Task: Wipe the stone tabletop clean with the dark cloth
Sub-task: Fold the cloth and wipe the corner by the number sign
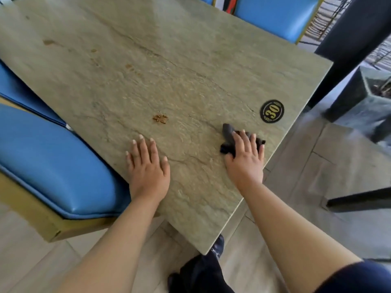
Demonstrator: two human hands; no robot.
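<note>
The greenish stone tabletop (169,66) fills most of the head view. My right hand (246,159) presses flat on the dark cloth (228,135) near the table's right edge, fingers spread over it. My left hand (148,166) rests palm down on the bare stone near the left edge, holding nothing. A brown spill stain (160,118) lies between the hands, a little farther in. Fainter brown marks (49,42) show toward the far left of the top.
A round black "30" sticker (272,111) sits near the right edge just beyond the cloth. Blue padded chairs stand at the left (55,166) and the far side (275,15). A dark pillar (349,43) and a stone planter (364,94) are on the right.
</note>
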